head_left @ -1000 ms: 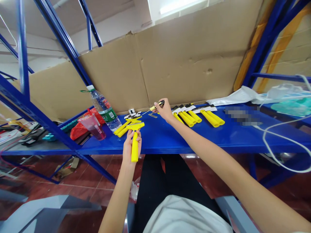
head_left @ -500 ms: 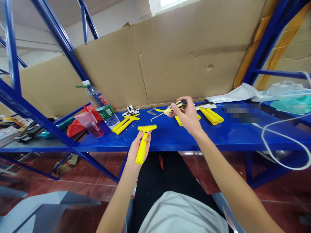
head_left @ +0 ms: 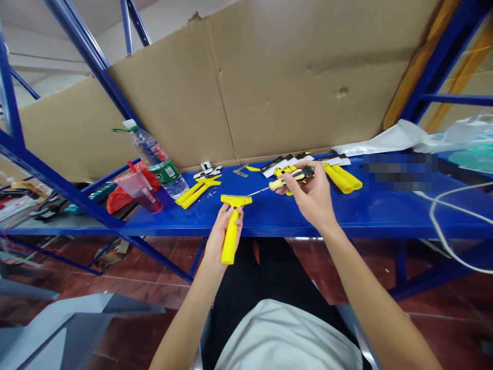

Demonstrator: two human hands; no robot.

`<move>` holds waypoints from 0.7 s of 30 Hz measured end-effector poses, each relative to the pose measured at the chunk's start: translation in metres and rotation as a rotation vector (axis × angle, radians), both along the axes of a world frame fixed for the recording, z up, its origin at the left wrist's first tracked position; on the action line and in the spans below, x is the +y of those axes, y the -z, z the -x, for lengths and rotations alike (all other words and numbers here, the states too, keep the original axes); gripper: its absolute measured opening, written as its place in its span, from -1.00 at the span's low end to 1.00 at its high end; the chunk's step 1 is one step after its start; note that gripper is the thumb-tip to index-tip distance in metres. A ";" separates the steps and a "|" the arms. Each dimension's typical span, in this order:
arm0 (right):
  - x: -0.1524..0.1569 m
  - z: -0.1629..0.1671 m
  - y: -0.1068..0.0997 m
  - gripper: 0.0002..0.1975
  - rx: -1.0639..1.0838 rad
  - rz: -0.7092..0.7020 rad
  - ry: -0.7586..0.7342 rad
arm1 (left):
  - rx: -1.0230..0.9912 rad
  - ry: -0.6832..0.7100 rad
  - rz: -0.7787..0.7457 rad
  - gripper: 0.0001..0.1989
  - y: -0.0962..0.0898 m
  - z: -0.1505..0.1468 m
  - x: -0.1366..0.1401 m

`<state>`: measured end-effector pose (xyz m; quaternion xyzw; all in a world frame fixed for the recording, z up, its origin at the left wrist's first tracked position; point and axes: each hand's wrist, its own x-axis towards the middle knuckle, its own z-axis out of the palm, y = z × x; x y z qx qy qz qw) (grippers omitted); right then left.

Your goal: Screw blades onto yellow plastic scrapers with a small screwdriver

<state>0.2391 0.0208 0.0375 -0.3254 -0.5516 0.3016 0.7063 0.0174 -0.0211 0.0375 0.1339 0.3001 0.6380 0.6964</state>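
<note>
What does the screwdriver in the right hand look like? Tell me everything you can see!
The screwdriver has a chunky pale-yellow and black handle that looks like plastic, and a thin, straight shaft that looks like metal. The right hand grips its handle above the blue table. The shaft slants slightly down toward the person's left, with its tip by the head of the yellow scraper. Whether they touch is too small to tell.

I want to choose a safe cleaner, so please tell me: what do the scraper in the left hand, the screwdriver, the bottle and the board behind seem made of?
Scraper: probably plastic, smooth, evenly yellow with slight sheen.
Screwdriver: thin grey shaft looks like metal; yellow-and-black handle likely plastic, perhaps partly rubber.
Bottle: likely plastic, glossy and see-through.
Board: cardboard, matt brown, creased and dented.
</note>
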 end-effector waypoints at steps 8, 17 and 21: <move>0.002 0.008 0.005 -0.50 -0.014 0.002 -0.024 | -0.034 0.022 0.013 -0.54 0.002 0.000 -0.002; 0.004 0.010 0.007 -0.45 0.019 0.022 -0.036 | -0.045 0.010 0.025 -0.55 -0.001 -0.001 -0.002; 0.005 0.010 0.009 -0.46 0.012 0.015 -0.027 | -0.050 0.014 0.006 -0.56 0.001 0.000 -0.001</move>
